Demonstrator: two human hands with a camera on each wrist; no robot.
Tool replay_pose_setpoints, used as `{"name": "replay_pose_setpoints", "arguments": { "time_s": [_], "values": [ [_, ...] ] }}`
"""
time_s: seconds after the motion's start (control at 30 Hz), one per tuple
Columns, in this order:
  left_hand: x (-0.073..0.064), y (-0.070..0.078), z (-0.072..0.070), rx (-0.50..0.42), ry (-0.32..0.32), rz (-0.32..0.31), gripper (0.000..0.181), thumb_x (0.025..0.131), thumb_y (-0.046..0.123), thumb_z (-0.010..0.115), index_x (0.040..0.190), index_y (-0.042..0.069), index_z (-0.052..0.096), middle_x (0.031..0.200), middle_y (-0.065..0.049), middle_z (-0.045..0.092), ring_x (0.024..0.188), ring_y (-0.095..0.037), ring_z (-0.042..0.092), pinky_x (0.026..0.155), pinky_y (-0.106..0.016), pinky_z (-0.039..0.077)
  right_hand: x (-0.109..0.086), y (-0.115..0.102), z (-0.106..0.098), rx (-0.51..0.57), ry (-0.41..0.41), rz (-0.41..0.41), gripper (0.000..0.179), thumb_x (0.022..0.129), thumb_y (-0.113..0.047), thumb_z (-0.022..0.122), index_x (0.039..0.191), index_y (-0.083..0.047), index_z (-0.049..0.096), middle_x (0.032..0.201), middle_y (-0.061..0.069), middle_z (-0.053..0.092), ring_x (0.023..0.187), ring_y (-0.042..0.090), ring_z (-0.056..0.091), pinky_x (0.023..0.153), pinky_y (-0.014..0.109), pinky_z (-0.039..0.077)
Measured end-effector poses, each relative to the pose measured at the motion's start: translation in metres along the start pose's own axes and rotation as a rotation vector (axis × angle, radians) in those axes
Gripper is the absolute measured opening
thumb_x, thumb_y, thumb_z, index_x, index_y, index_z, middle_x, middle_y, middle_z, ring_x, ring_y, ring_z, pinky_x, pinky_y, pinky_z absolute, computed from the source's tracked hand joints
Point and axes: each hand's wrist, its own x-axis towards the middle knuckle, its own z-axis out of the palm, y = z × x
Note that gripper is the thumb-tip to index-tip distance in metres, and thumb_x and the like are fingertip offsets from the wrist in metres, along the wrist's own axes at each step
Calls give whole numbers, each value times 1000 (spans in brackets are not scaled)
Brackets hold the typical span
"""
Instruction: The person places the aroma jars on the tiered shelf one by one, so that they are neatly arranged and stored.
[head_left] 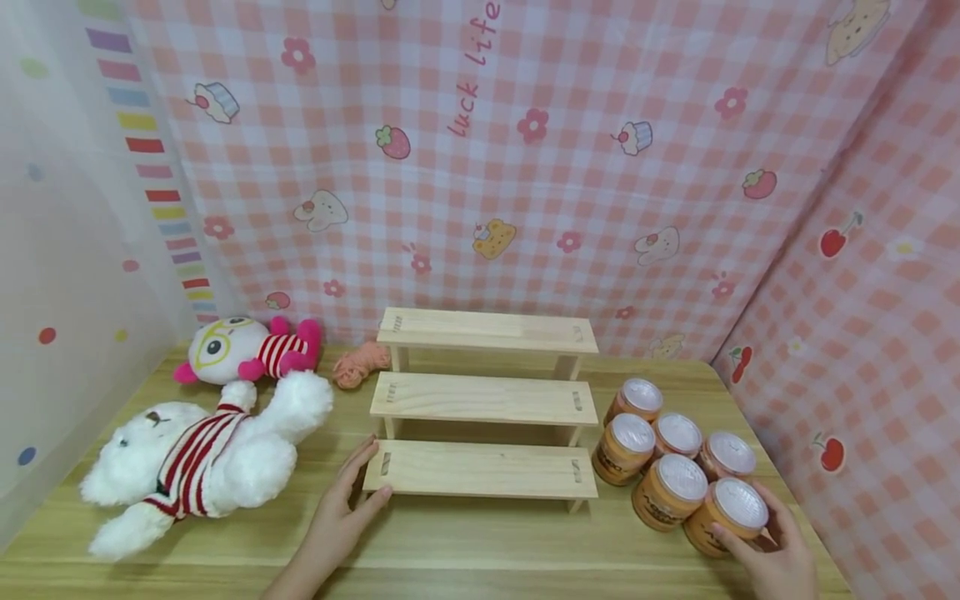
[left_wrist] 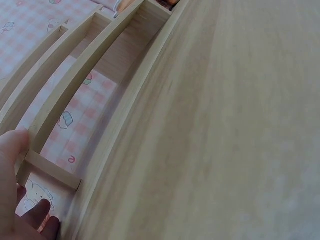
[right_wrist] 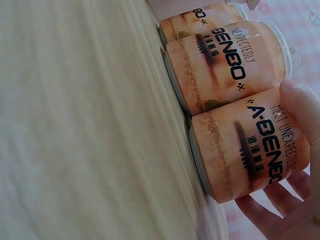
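Observation:
A three-tier wooden display stand (head_left: 480, 469) stands in the middle of the table. My left hand (head_left: 339, 518) holds the left end of its lowest step, thumb against the front edge and fingers along the side. In the left wrist view the thumb touches the front board (left_wrist: 55, 112), with the fingers by the leg. On the right, several orange cans with clear lids stand upright in a close group. My right hand (head_left: 780, 546) grips the nearest right can (head_left: 726, 517), thumb in front and fingers round its far side. In the right wrist view this can (right_wrist: 250, 150) touches its neighbour (right_wrist: 225, 65).
A white teddy bear (head_left: 255, 471) in a striped sweater lies on the left. Behind it lie a pink and white plush toy (head_left: 217, 350) and a peach yarn bundle (head_left: 362, 365). Checked pink cloth (head_left: 465, 183) hangs at the back and right of the wooden table (head_left: 465, 542).

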Motion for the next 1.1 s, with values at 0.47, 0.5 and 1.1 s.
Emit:
{"name": "replay_pose_setpoints", "arguments": {
  "time_s": [0.47, 0.5, 1.1],
  "values": [
    [0, -3, 0, 12, -14, -46, 60, 89, 14, 69, 141, 3, 43, 150, -16, 33, 135, -33, 28, 99, -7, 24, 5, -20, -7, 67, 66, -2, 73, 64, 28, 71, 130, 1, 56, 101, -14, 62, 91, -3, 58, 69, 6, 47],
    [0, -3, 0, 13, -14, -46, 60, 89, 15, 69, 142, 4, 43, 150, -16, 33, 135, -33, 28, 99, -7, 24, 6, -22, -8, 68, 79, -2, 74, 63, 29, 71, 129, 0, 57, 101, -15, 63, 91, -2, 58, 69, 6, 47],
    [1, -3, -1, 11, -28, -78, 61, 90, 19, 69, 143, 7, 41, 152, -15, 30, 136, -33, 26, 99, -6, 22, 15, -79, -19, -99, 80, -185, 75, 64, 26, 73, 132, -1, 56, 112, -13, 62, 95, -3, 58, 72, 6, 47]
  ]
}}
